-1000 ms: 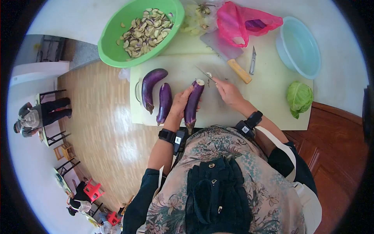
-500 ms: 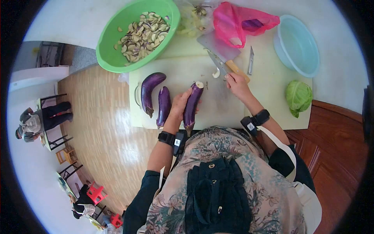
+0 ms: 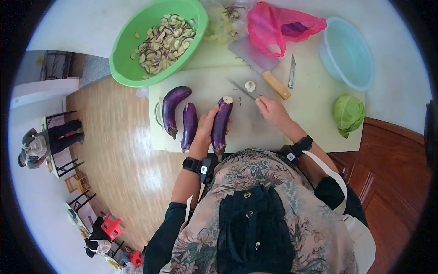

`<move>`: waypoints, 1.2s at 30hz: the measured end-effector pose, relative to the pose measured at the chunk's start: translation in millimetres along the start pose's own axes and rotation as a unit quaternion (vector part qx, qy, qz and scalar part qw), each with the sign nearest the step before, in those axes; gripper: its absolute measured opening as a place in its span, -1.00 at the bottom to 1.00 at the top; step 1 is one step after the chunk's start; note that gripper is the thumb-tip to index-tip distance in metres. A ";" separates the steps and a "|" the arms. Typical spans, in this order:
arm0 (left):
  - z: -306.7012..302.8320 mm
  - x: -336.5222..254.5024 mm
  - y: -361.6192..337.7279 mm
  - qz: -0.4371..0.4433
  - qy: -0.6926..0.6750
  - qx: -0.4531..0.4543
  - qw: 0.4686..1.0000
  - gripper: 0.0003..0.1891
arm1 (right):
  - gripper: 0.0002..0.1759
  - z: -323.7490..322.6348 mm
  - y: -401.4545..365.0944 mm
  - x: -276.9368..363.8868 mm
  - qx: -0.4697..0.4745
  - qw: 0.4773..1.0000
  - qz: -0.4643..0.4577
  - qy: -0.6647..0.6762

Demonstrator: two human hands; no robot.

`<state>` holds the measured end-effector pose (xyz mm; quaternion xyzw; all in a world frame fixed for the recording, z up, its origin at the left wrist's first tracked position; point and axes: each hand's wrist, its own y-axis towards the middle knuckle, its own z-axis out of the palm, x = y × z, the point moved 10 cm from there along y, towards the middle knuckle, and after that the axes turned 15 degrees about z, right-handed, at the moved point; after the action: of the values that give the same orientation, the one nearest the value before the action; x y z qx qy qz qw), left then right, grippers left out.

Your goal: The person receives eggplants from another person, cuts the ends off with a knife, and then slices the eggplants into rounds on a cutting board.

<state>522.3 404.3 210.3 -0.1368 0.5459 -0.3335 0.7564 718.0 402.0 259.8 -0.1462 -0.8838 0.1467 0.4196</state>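
Observation:
My left hand (image 3: 207,124) is wrapped round a purple eggplant (image 3: 222,122) on the pale cutting board (image 3: 262,132); its top end is cut and shows white flesh. In my right hand (image 3: 273,112) is a small knife (image 3: 242,88), its blade pointing up and left, apart from the eggplant. A white cut piece (image 3: 250,86) lies just beyond the blade. Two whole eggplants, a curved one (image 3: 171,109) and a shorter one (image 3: 190,126), rest left of my left hand. A cleaver (image 3: 275,85) with a wooden handle lies beyond my right hand.
A green basin (image 3: 119,61) of sliced eggplant stands at the upper left. Around the back and right are a pink bag (image 3: 264,27) with something purple inside, a utility knife (image 3: 292,71), a light blue basin (image 3: 349,55) and a cabbage (image 3: 349,114). People work at tables far left.
My right hand with the small knife has moved left and nearer to me, away from the cleaver's handle. The knife has turned flatter. My left hand still holds the eggplant.

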 end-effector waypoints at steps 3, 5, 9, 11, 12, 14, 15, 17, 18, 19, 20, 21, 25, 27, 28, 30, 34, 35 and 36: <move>-11.3 -0.5 -4.7 0.015 -0.019 -0.021 0.999 -0.50 | -0.74 22.8 -19.1 -5.9 0.030 0.995 -0.040 -0.083; -14.8 -5.0 -9.8 0.019 -0.014 -0.028 0.999 -0.51 | -0.73 20.4 -22.3 -12.8 0.033 0.994 -0.015 -0.105; -14.2 -5.6 -13.5 0.022 -0.016 -0.014 1.000 -0.50 | -0.72 -6.0 -14.5 -20.8 -0.060 0.987 0.036 -0.147; -8.3 -6.1 -11.6 0.029 -0.032 -0.001 0.999 -0.51 | -0.72 -21.2 -6.6 -24.9 -0.079 0.983 0.070 -0.147; -6.7 -5.9 -10.9 0.030 -0.032 -0.001 0.999 -0.51 | -0.72 -29.4 -4.7 -29.4 -0.100 0.978 0.104 -0.148; -2.8 -6.4 -8.6 0.035 -0.038 0.000 0.999 -0.51 | -0.73 -27.2 -7.5 -19.7 -0.106 0.986 0.054 -0.114; -1.0 -6.8 -8.1 0.034 -0.039 0.002 0.999 -0.51 | -0.74 -27.2 -12.7 -8.6 -0.111 0.991 0.005 -0.080; 0.7 -8.3 -7.1 0.034 -0.024 -0.007 0.999 -0.52 | -0.75 -19.9 -24.9 4.9 -0.098 0.992 -0.031 -0.066; 2.2 -8.7 -6.3 0.034 -0.024 -0.006 0.999 -0.52 | -0.77 -14.9 -31.9 16.8 -0.084 0.993 -0.069 -0.050; 5.1 -10.1 -5.7 0.040 -0.011 0.002 0.999 -0.53 | -0.77 -13.4 -35.7 20.9 -0.084 0.993 -0.069 -0.049; 7.2 -11.3 -5.1 0.045 0.002 0.010 0.999 -0.53 | -0.77 -8.4 -40.0 28.3 -0.068 0.992 -0.087 -0.059; 6.8 -10.3 -3.9 0.045 0.003 0.010 0.999 -0.53 | -0.78 -3.8 -43.2 34.7 -0.053 0.991 -0.105 -0.068; 7.1 -2.6 -0.9 0.021 0.016 0.007 1.000 -0.54 | -0.79 3.3 -46.7 41.8 -0.043 0.984 -0.122 -0.121; 6.9 -2.9 -0.7 0.016 0.016 0.000 1.000 -0.54 | -0.79 3.0 -47.8 43.1 -0.060 0.978 -0.142 -0.139; 7.5 -3.0 -0.4 0.013 0.019 0.002 1.000 -0.54 | -0.79 2.2 -48.2 43.2 -0.060 0.978 -0.143 -0.139; 7.7 -3.2 0.7 0.010 0.022 0.003 1.000 -0.53 | -0.79 4.3 -48.3 41.5 -0.046 0.976 -0.132 -0.169; 4.5 -0.4 1.1 -0.006 0.040 -0.003 0.999 -0.51 | -0.79 3.7 -50.9 42.7 -0.047 0.974 -0.136 -0.176; 2.8 0.0 0.9 -0.008 0.049 -0.009 0.999 -0.50 | -0.78 6.4 -49.9 40.4 -0.039 0.972 -0.124 -0.197; 2.6 0.6 0.9 -0.009 0.049 -0.009 0.999 -0.50 | -0.76 8.9 -49.0 37.9 -0.031 0.969 -0.113 -0.218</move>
<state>525.1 404.2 210.3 -0.1317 0.5841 -0.3414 0.7245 681.4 370.4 299.7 -0.0231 -0.9689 0.0996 0.2255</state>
